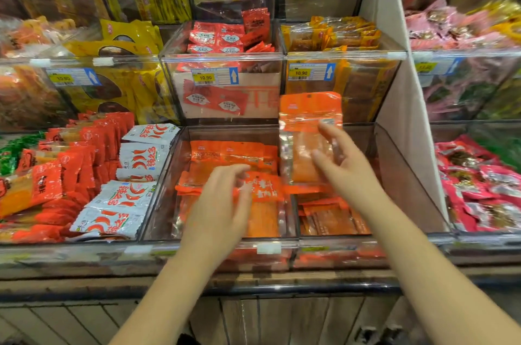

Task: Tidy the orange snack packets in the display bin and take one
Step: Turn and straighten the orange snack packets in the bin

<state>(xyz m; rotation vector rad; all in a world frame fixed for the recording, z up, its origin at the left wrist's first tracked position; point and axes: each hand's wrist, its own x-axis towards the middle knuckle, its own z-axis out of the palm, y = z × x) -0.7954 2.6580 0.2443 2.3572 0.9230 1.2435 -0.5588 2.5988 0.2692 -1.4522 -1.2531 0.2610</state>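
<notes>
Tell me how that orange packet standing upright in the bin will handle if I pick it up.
Probably floppy: the upright orange packet is a thin, flat film pouch with a crinkled clear window. Likely light for its size, since it looks nearly flat. Possibly slippery, as the glossy plastic shows glare.

The upright snack packet (310, 116) has a solid orange top band above a clear, silver-edged window showing orange. The flat orange snack packets (234, 154) carry what looks like white lettering. Neighbouring white packets (143, 160) bear red chillies. The price labels (205, 77) are yellow.
</notes>
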